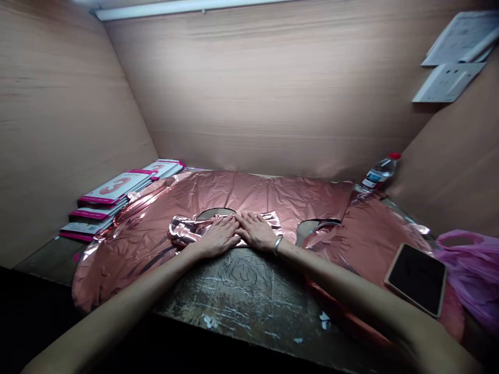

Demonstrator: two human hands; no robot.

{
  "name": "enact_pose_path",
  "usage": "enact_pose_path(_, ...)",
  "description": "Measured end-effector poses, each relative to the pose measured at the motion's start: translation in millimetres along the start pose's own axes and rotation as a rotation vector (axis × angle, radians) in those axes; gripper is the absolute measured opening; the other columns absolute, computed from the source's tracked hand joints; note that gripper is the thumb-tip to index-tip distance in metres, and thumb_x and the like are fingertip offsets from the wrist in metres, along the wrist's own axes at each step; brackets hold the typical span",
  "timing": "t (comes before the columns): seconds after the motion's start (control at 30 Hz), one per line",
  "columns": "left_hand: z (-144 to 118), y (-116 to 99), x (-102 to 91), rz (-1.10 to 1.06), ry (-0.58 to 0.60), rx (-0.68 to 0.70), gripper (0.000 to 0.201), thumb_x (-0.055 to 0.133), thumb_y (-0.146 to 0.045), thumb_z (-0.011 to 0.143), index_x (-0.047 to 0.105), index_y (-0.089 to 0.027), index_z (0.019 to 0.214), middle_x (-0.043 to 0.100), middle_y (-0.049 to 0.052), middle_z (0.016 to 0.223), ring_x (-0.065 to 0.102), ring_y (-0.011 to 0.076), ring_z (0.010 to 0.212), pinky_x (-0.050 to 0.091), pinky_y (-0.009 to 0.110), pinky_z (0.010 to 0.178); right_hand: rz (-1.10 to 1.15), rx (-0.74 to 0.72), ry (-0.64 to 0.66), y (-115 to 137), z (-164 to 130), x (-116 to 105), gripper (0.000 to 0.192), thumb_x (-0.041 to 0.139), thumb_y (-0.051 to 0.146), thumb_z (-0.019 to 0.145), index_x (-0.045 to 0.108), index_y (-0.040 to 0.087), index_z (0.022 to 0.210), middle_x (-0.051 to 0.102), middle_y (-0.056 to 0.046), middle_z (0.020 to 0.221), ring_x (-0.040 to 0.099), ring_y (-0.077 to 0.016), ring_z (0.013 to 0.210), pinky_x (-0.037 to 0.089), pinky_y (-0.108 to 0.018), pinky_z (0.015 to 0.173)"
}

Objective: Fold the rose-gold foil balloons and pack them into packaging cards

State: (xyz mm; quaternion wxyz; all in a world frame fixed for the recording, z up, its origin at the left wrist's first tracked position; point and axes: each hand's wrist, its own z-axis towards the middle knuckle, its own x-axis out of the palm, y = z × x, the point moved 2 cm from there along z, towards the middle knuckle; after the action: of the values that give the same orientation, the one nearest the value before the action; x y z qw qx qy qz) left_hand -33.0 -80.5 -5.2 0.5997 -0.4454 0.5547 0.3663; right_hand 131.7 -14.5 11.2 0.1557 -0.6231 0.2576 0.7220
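Observation:
A large rose-gold foil balloon (249,195) lies flat and deflated across the worn table (241,291). In its middle a part is folded into a shiny crumpled strip (185,228). My left hand (218,238) lies flat on that folded strip, fingers together. My right hand (255,231), a bracelet on its wrist, presses flat on the foil right beside it. The fingertips of the two hands touch. Neither hand grips anything.
Stacks of pink-and-white packaging cards (113,195) sit at the left. A water bottle (380,172) stands at the back right. A phone (417,278) lies face up on the foil at right, next to a pink plastic bag (473,275). Wooden walls enclose the booth.

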Motion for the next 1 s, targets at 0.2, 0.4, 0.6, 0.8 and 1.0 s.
enact_pose_path(0.2,-25.9,13.1,1.8,0.090,-0.017,-0.212,0.071,0.023,-0.055,0.100,0.025,-0.010,0.154,0.017,0.014,0.161,0.014,0.0273,0.150,0.012,0.046,0.121,0.005,0.114,0.016,-18.2,-0.3,16.0,0.069,0.023,0.058,0.100,0.032,0.016,0.153,0.027,-0.013,0.159,0.021,-0.0318,0.148,0.017,-0.052,0.118)
enact_pose_path(0.4,-50.0,27.3,-1.7,0.157,-0.033,-0.399,0.075,0.024,-0.057,0.099,0.027,-0.005,0.153,0.021,0.017,0.160,0.017,0.0296,0.150,0.014,0.048,0.121,-0.040,0.194,0.011,-15.7,-5.0,12.5,0.070,0.021,0.062,0.098,0.032,0.019,0.153,0.028,-0.011,0.160,0.021,-0.0311,0.148,0.016,-0.052,0.117)
enact_pose_path(0.6,-62.1,27.6,-4.1,0.171,-0.050,-0.540,0.080,0.024,-0.062,0.096,0.029,-0.005,0.152,0.023,0.018,0.159,0.016,0.0302,0.150,0.015,0.052,0.120,-0.056,0.269,0.017,-17.4,-7.0,15.3,0.072,0.019,0.063,0.098,0.030,0.019,0.153,0.026,-0.012,0.160,0.020,-0.0310,0.148,0.013,-0.054,0.116)
enact_pose_path(0.8,-68.4,26.7,-5.1,0.161,-0.108,-0.566,0.085,0.024,-0.069,0.093,0.032,-0.007,0.151,0.024,0.020,0.159,0.014,0.0359,0.149,0.013,0.058,0.118,-0.062,0.315,0.028,-16.1,-10.3,12.9,0.070,0.019,0.063,0.098,0.030,0.022,0.153,0.027,-0.012,0.160,0.022,-0.0331,0.147,0.012,-0.055,0.115)
enact_pose_path(1.0,-71.6,27.2,-5.3,0.172,-0.104,-0.501,0.076,0.025,-0.059,0.098,0.032,-0.006,0.151,0.023,0.019,0.159,0.014,0.0348,0.149,0.010,0.055,0.119,-0.072,0.301,0.023,-14.4,-10.8,10.7,0.070,0.017,0.062,0.098,0.030,0.021,0.153,0.027,-0.012,0.160,0.023,-0.0323,0.146,0.014,-0.053,0.115)
